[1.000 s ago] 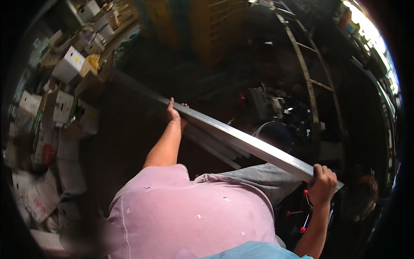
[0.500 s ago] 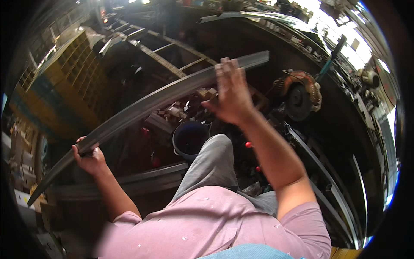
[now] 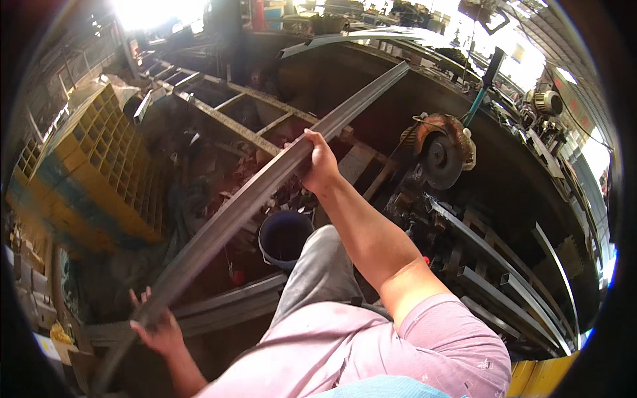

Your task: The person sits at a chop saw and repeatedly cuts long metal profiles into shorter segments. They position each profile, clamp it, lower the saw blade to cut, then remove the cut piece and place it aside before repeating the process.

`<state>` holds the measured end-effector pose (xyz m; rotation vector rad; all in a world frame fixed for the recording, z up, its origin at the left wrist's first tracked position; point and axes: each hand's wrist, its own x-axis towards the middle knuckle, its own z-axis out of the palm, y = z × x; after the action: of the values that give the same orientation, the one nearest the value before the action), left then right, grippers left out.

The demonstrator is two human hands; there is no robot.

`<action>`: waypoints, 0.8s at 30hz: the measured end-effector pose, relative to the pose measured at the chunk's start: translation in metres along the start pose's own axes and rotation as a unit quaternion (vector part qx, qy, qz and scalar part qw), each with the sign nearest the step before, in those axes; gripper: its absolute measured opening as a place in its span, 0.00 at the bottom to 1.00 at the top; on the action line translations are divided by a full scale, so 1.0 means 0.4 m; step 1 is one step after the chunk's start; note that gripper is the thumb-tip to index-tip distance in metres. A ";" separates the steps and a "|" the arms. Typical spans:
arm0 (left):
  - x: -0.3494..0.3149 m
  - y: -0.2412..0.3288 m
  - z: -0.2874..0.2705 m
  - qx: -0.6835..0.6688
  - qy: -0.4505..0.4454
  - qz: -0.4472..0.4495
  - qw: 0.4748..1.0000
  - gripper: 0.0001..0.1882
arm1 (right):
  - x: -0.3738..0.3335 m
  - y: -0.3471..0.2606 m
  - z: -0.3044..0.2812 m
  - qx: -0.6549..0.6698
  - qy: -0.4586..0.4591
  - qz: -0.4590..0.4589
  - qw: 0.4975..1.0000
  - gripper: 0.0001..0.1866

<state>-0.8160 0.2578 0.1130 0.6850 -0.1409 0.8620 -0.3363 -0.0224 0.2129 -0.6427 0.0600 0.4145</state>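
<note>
A long grey metal bar (image 3: 229, 224) with a lengthwise groove slants across in front of me, its far end up to the right and its near end down at the lower left. My right hand (image 3: 318, 162) grips it past the middle, the thumb over the top and the other fingers mostly hidden behind. Lower down, my left hand (image 3: 161, 330) cradles the bar from beneath, with the thumb on one side and loosely spread fingertips showing on the other.
To the right stands an orange cut-off saw (image 3: 441, 149) with a dark disc. Lengths of metal tube (image 3: 497, 259) lie below it. A dark blue bucket (image 3: 284, 262) sits by my knee. A yellow compartmented rack (image 3: 99, 169) is at left, and a ladder-like metal frame (image 3: 225, 119) lies ahead.
The bar has tilted more steeply, its near end swinging down toward me. My right hand has gone from flat fingers against the bar to gripping it. My left hand has moved lower.
</note>
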 end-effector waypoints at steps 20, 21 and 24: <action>-0.133 -0.048 -0.302 0.042 0.418 0.035 0.907 0.41 | 0.211 0.195 -0.153 -0.182 -0.028 0.081 0.979 0.17; -0.218 0.053 -0.560 0.360 0.417 0.266 0.791 0.40 | 0.255 0.207 -0.131 -0.192 -0.061 0.074 0.977 0.17; -0.287 0.133 -0.700 0.438 0.487 0.325 0.683 0.35 | 0.335 0.187 -0.115 -0.227 0.018 0.088 0.970 0.23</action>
<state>-0.9733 0.3771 -0.1226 0.9716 1.1507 1.9362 -0.2397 0.0520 0.1090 -1.1029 0.0571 0.5961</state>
